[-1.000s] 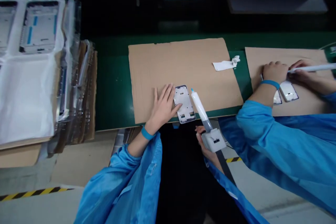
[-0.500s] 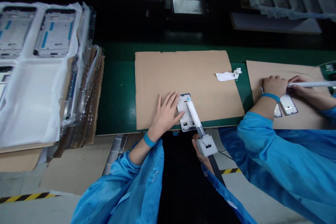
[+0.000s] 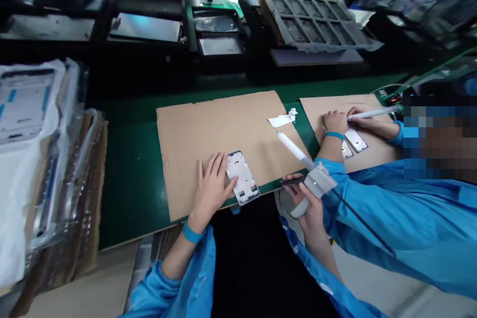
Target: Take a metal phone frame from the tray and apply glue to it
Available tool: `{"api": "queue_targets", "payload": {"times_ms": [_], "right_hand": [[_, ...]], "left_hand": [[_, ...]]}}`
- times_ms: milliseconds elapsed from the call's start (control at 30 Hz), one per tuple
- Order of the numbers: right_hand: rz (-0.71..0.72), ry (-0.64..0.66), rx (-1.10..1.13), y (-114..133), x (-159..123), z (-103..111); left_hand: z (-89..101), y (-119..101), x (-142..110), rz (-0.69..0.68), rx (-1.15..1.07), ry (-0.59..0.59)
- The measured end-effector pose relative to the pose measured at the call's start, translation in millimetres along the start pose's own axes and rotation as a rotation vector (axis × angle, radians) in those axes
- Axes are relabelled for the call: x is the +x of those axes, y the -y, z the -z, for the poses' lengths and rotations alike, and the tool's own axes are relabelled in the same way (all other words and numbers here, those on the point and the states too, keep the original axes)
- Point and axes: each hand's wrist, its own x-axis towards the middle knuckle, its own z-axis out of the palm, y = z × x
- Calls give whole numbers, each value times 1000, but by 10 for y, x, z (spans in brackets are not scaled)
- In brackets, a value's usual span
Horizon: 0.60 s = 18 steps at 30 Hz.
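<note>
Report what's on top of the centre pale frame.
The thumb of the left hand overlaps the left edge of the pale frame; the surface beneath the thumb is hidden.

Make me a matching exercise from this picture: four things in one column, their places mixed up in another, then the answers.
1. Phone-shaped plate
2. White-tubed tool
3. White paper strip
4. White tray stack

A. Held in the right hand
B. At the view's left edge
C. Under the left hand's thumb
D. Across a cardboard sheet's right edge

Pairs: 1-C, 2-A, 3-D, 4-B
</note>
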Motion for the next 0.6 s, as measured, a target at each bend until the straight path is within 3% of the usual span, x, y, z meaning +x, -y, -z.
{"api": "queue_targets", "payload": {"times_ms": [167,267,433,600], "right_hand": [[-8,-49,168,-36,475,-150],[-62,-58,250,-174,597,-175],[-84,-7,300,-374,493,-99],[-72,-60,285,-261,247,-71]], "left_hand": [[-39,54,-18,-12,52,-38],[-47,90,-33,-26,86,-59],[-77,117,-39,-38,103,-89],[-139,117,-31,-33,66,-120]]}}
